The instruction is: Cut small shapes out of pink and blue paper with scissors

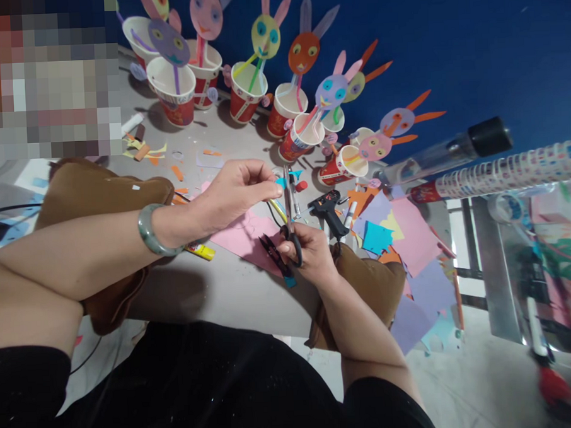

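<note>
My left hand [235, 194], with a jade-like bangle on the wrist, is closed in a pinch on a small blue paper piece [280, 183], mostly hidden by the fingertips. In my right hand [310, 254] is a pair of scissors [289, 204], its blades pointing away from me beside the left fingertips. Whether the blades touch the paper I cannot tell. Below the hands a pink paper sheet [239, 238] lies on the table, with small black snips [270, 249] on it. A black glue gun [329, 211] rests right of the scissors.
Paper cups [246, 102] with rabbit faces on straws line the back. Coloured paper [416, 233] is piled at right, near a long stack of cups [510, 169]. Brown cushions [102, 190] lie under both forearms. A yellow tube [202, 251] lies near the left wrist.
</note>
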Motion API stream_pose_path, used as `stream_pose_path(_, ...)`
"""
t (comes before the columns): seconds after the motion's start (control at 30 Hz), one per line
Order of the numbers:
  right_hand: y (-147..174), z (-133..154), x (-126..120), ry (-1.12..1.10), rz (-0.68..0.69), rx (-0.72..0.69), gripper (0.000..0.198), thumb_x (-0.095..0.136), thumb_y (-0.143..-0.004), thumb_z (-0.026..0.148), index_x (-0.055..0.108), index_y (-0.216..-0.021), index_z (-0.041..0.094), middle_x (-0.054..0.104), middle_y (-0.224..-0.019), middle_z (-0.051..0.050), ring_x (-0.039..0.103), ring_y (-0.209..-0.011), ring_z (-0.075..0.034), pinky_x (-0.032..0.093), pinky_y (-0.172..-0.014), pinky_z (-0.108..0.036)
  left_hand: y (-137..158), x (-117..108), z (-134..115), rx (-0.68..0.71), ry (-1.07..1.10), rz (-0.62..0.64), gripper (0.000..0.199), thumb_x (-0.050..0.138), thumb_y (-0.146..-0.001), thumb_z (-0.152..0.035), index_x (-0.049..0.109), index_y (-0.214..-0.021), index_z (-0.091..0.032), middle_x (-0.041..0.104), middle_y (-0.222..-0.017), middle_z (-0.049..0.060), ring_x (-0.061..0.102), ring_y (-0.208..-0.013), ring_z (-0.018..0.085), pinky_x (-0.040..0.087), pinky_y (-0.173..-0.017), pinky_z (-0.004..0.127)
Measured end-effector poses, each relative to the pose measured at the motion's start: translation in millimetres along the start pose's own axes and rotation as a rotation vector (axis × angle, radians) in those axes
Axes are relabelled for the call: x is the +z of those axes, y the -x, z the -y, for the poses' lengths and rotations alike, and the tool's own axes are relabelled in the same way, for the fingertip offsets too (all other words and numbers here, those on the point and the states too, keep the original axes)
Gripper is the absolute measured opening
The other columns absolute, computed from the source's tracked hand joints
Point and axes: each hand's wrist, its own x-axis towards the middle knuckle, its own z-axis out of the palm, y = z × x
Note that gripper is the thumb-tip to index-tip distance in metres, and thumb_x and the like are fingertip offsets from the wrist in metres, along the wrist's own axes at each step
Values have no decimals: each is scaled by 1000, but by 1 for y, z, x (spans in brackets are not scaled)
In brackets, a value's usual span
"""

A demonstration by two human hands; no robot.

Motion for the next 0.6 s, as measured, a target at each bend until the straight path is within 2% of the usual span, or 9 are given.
stream_pose_path(0.6, 0, 0, -1, 41, -5, -3, 64, 79, -61, 76, 43, -58, 23, 52, -44, 4, 43, -41, -9, 33, -42, -24, -1, -1, 0, 45, 18, -15, 16, 68, -74, -10, 60, -62, -17, 54, -60, -4, 51, -61, 7, 37, -60, 24)
